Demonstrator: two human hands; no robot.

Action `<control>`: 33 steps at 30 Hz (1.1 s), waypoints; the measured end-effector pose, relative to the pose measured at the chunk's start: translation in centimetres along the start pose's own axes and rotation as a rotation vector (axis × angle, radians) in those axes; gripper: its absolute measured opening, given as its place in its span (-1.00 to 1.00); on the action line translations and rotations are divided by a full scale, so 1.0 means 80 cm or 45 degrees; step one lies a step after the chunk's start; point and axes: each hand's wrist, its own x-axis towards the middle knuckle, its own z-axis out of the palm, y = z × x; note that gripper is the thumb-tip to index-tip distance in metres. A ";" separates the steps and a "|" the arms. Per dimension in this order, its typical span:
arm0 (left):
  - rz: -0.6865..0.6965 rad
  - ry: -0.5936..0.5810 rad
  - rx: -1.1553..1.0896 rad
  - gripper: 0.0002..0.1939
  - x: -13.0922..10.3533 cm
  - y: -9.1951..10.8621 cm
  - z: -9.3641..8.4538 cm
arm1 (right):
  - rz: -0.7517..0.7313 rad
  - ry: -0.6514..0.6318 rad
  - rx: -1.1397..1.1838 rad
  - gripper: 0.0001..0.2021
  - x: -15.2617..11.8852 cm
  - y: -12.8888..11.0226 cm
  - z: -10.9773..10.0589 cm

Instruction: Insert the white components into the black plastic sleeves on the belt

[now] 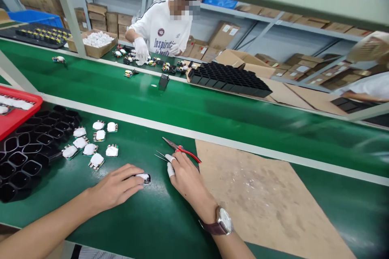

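On the green bench, my left hand [117,186] grips a small black plastic case [147,178] with white material showing inside its opening. My right hand [190,180] wears white covers on the thumb and a finger and is closed around metal tweezers [160,156], whose tips point left. Right behind those fingers lie red-handled pliers [190,153]. Several small circuit boards topped with white pads [90,149] sit loosely to the upper left of my left hand. The tweezers and the case are apart.
Black cases [33,141] stand in a block at left beside a red tray [21,107]. A stained cardboard sheet [261,194] covers the bench at right. Beyond the bench edge, a green conveyor belt [243,117] carries a few parts; a gloved co-worker [164,28] works across it.
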 end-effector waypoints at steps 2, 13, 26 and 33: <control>0.059 -0.001 0.031 -0.80 0.004 0.001 0.000 | -0.005 -0.010 0.013 -0.72 0.002 -0.002 -0.002; -0.113 0.001 0.191 -0.85 0.066 -0.024 -0.041 | -0.004 0.098 0.006 -0.69 -0.012 -0.001 0.006; -0.788 0.053 0.544 -0.69 0.194 -0.178 -0.124 | -0.012 0.363 -0.168 -0.61 -0.028 0.015 0.027; -0.803 0.112 0.457 -0.38 0.110 -0.077 -0.233 | -0.180 0.370 0.129 -0.69 -0.019 -0.010 0.012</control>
